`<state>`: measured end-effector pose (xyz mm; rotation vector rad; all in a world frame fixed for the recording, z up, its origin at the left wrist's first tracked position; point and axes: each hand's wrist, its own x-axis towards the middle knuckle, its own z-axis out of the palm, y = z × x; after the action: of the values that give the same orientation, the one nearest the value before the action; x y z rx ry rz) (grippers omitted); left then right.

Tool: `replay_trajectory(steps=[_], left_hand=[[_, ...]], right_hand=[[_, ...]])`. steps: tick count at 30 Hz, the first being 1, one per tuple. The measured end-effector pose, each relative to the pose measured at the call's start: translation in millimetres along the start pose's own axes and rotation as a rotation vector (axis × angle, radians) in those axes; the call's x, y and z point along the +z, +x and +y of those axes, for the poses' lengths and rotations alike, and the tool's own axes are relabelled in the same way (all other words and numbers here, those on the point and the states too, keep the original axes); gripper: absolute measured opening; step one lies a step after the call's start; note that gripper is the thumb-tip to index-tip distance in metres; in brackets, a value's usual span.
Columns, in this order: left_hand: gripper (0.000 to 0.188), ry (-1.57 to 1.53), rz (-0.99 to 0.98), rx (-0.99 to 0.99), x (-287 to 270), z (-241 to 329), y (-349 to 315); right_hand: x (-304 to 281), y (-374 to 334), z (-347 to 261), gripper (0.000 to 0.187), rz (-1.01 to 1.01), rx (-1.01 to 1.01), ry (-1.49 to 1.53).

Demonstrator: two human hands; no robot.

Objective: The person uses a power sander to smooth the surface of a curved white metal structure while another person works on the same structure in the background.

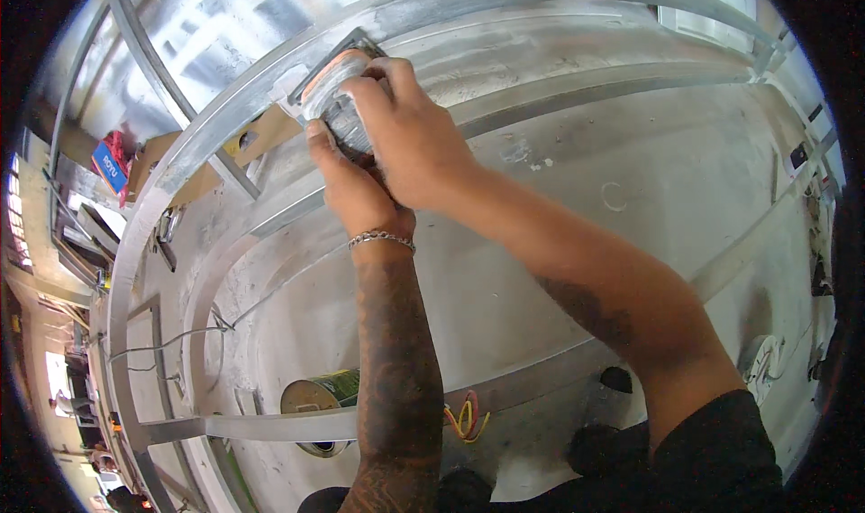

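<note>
Both hands grip a dusty palm sander (pixel 335 117) with a dark rectangular base plate and an orange band. Its plate rests against the curved grey metal tube frame (pixel 236 85) at the upper middle. From below and the left, my left hand (pixel 353 189) closes on the sander's body; a chain bracelet circles that wrist. My right hand (pixel 416 139) wraps over it from the right, fingers curled across its top. Part of the sander's body is hidden behind my fingers.
A second curved rail (pixel 595 85) runs behind. Below lies a paint can (pixel 311 396) beside my left forearm, near a loop of coloured wires (pixel 467 420). A thin grey cable (pixel 171 344) crosses the frame at left. Cardboard and a blue box (pixel 110 166) sit at far left.
</note>
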<state>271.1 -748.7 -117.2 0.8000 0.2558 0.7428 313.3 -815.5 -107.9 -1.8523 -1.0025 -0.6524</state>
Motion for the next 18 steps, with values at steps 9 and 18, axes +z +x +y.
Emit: replay_trajectory(steps=[9, 18], left_hand=[[0.066, -0.061, -0.051, 0.061, -7, 7, 6], [0.067, 0.008, -0.021, 0.008, 11, 3, -1]], right_hand=[[9, 7, -7, 0.044, -0.009, -0.039, 0.056], [-3, 2, 2, 0.05, 0.034, 0.033, 0.003]])
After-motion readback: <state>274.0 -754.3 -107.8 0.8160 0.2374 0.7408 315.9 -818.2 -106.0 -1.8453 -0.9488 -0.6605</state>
